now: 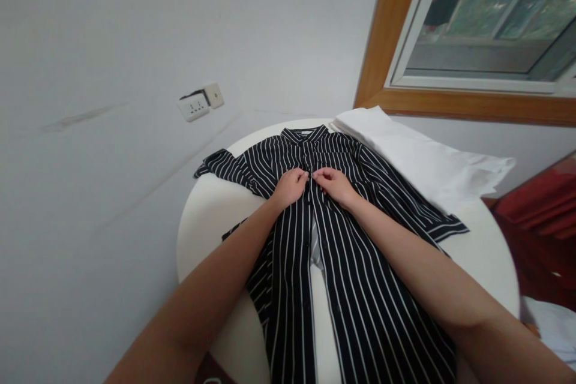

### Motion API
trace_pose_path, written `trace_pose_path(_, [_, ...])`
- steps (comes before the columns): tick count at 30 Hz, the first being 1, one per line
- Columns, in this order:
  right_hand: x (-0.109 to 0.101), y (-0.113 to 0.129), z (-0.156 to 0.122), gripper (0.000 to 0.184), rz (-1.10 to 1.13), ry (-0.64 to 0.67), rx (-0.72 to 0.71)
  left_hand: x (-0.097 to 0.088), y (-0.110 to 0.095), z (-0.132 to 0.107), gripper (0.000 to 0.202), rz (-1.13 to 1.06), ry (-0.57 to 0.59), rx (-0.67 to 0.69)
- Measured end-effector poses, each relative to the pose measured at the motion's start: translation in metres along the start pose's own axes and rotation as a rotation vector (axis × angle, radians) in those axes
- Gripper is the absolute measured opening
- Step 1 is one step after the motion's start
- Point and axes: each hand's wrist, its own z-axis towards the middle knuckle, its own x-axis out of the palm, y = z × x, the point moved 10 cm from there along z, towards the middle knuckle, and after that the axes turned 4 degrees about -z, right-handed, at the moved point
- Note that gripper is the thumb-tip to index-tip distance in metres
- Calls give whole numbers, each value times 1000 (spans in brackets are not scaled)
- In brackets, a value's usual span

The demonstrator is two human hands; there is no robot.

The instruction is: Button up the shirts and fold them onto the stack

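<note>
A black shirt with white stripes [360,264] lies front up on a round white table [202,222], its collar at the far side and its sleeves spread out. My left hand [290,187] pinches the edge of the left front panel at chest height. Close beside it, my right hand [333,185] pinches the edge of the other panel. The fingertips of both hands almost meet at the button line. Any button between them is too small to make out. Below the hands the front hangs apart, and a pale strip shows in the gap.
A folded white cloth [418,156] lies along the table's far right, partly under the right sleeve. Behind the table stands a white wall with a socket [194,107]. A wood-framed window [486,24] is at upper right, red fabric [544,198] at the right edge.
</note>
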Motion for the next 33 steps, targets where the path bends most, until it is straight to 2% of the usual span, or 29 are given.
trace_pose_path(8, [5, -1, 0, 9, 88, 26, -11, 0, 2, 1, 25, -9, 3, -6])
trace_pose_path(13, [6, -5, 0, 9, 226, 50, 67, 2, 1, 0, 26, 42, 3, 8])
trace_pose_path(18, [7, -7, 4, 6, 227, 16, 129, 4, -1, -1, 24, 95, 20, 27])
trace_pose_path(23, [10, -7, 8, 13, 115, -7, 98, 3, 0, 0, 34, 75, 14, -7])
trace_pose_path(27, [7, 0, 6, 7, -130, -61, 6, 1, 1, 0, 32, 20, -3, -24])
trace_pose_path(30, [6, 10, 3, 7, -325, -89, -87, -3, 6, -1, 26, -88, -12, -68])
trace_pose_path(33, [8, 16, 1, 4, -392, -77, -159, -5, 11, -1, 24, -245, -12, -110])
